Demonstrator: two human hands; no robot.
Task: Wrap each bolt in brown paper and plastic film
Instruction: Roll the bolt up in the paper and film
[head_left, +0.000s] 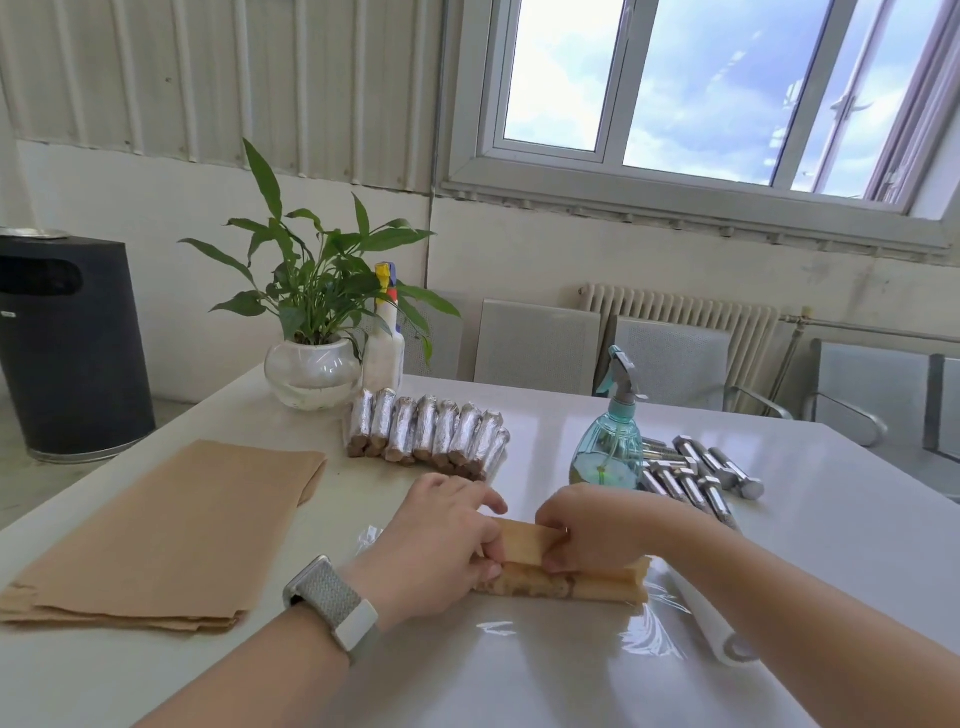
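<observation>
A brown-paper roll (587, 587) lies across the white table (779, 545) in front of me, on a sheet of clear plastic film (644, 631). Its bolt is hidden inside the paper. My left hand (441, 545) grips the roll's left end, the thumb pressing on the paper flap. My right hand (592, 530) pinches the loose paper flap (524, 543) above the roll. A film roll (711, 618) lies at the right. Bare steel bolts (696, 475) are heaped behind the right hand. Several wrapped bolts (431, 434) stand in a row further back.
A stack of brown paper sheets (166, 530) lies at the left. A teal spray bottle (613, 441) stands beside the bare bolts. A potted plant (311, 364) and a white bottle (384, 338) are at the far edge. Grey chairs (675, 364) line the wall.
</observation>
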